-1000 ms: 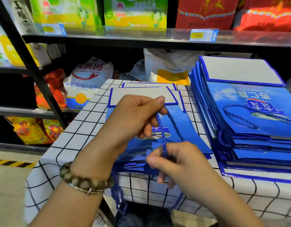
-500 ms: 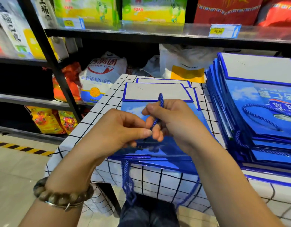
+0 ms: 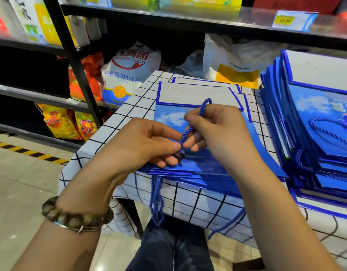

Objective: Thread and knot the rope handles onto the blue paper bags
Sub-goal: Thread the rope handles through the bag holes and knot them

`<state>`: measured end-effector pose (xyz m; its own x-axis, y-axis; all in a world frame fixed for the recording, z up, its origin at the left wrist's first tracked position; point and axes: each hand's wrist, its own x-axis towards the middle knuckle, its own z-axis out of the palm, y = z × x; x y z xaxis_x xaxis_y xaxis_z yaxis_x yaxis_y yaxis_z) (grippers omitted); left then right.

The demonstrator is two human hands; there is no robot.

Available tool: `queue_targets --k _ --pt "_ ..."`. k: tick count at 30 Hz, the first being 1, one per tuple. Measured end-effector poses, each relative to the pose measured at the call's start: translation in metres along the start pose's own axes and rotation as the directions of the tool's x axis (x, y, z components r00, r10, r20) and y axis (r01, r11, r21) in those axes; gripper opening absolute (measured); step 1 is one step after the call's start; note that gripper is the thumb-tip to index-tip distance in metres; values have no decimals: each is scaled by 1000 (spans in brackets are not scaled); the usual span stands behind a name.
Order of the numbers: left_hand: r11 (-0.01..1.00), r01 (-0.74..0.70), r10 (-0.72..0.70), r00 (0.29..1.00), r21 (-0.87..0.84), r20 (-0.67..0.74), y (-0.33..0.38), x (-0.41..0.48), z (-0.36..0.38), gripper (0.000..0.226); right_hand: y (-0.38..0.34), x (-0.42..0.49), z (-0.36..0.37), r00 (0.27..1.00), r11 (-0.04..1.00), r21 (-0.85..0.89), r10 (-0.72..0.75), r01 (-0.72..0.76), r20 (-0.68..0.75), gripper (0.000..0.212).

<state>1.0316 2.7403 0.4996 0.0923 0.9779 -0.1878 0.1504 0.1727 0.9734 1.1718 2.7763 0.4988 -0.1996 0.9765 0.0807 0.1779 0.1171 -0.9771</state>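
The knotting step looks to be in hand. The left hand pinches the rope between thumb and forefinger low down, right at the face of the top blue paper bag, and its grip looks firm. The right hand has its fingers curled round the stretch above, so its grip is closed on the same rope, with the free end poking up past the forefinger. The two hands meet at the fingertips over the bag. I cannot make out the hole in the paper, or whether a loop has been formed, because the fingers hide that spot.

My guess is that the next move calls for the right hand to bring the free end round and through a loop while the left holds the base fixed. The knot would then be drawn snug against the paper, gently enough not to tear the hole.

The rope is a twisted blue cord with a slight sheen, stiff enough to stand up above the hand. The bag lies flat on a small pile at the near edge of the bench, towards its left corner. It has a grey flap on the far side and a sky-and-cloud print on its face. Hanging loops of the same cord drop off the near edge below the pile. Along the right edge sits a taller stack of bags with a handle lying on the top one, so I take those to be finished.
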Motion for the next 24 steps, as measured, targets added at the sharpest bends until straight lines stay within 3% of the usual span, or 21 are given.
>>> queue_targets --k 5,6,8,10,13,18,24 --pt "998 13 -10 998 64 -55 -4 4 0 19 6 4 4 1000 1000 -11 23 -23 2 11" --pt "995 1 7 997 98 -81 -5 6 -1 18 8 3 1 1000 998 -55 11 -11 -9 5" --pt "982 -32 58 989 186 -137 -8 8 -3 20 13 -4 -14 999 960 -279 -38 37 4 18" --pt "956 -59 106 983 287 -151 -9 8 -4 22 16 -18 -30 985 864 -488 -44 121 166 27" --pt "900 -84 149 981 427 -120 -9 9 -2 17 26 -34 -38 918 709 -633 -50 311 394 32" --pt "853 -144 229 967 502 -112 -10 12 4 16 36 -37 -36 926 685 -633 -182 361 331 33" --pt "856 -173 252 962 487 -102 -9 12 3 21 38 -39 -37 932 726 -592 -214 351 291 29"
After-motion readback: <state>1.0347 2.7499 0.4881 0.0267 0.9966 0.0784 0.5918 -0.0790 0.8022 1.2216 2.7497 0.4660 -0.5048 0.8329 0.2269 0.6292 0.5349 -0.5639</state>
